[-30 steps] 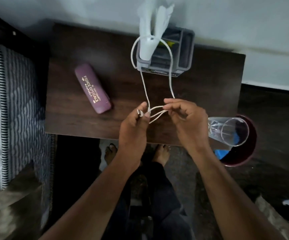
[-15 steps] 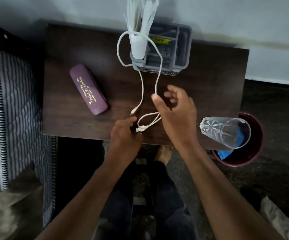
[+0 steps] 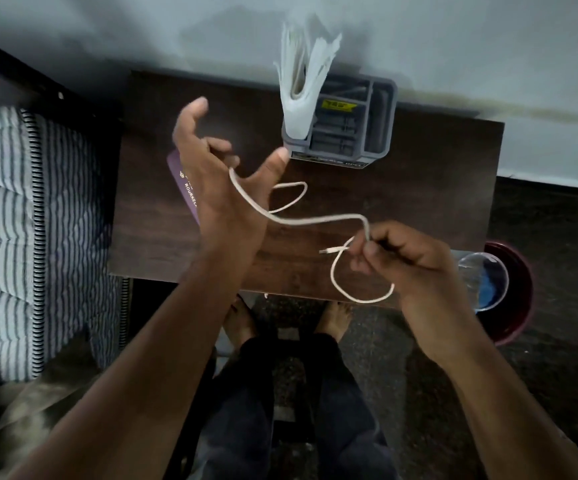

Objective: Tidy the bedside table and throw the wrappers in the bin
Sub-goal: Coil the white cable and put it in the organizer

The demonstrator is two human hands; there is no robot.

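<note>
- Left hand (image 3: 218, 178), centre frame, hooks the white cable (image 3: 315, 222) with curled fingers.
- Right hand (image 3: 415, 268), right of centre, pinches it.
- Grey organiser (image 3: 392, 126), upper centre.

Site: bedroom of a home, at the bedside.
Dark wood bedside table (image 3: 419, 188) stood against a plain wall (image 3: 453, 36), directly under the right hand (image 3: 415, 265) and its pinch on a white cable (image 3: 315, 221); far left of that grip lay a striped mattress (image 3: 0, 220), beyond it a grey organiser (image 3: 393, 116) stuffed with papers (image 3: 301, 84), just right of it a drinking glass (image 3: 481, 275) and a red bin (image 3: 519, 289) on the floor, nearer than it the person's bare feet (image 3: 336, 320).
</note>
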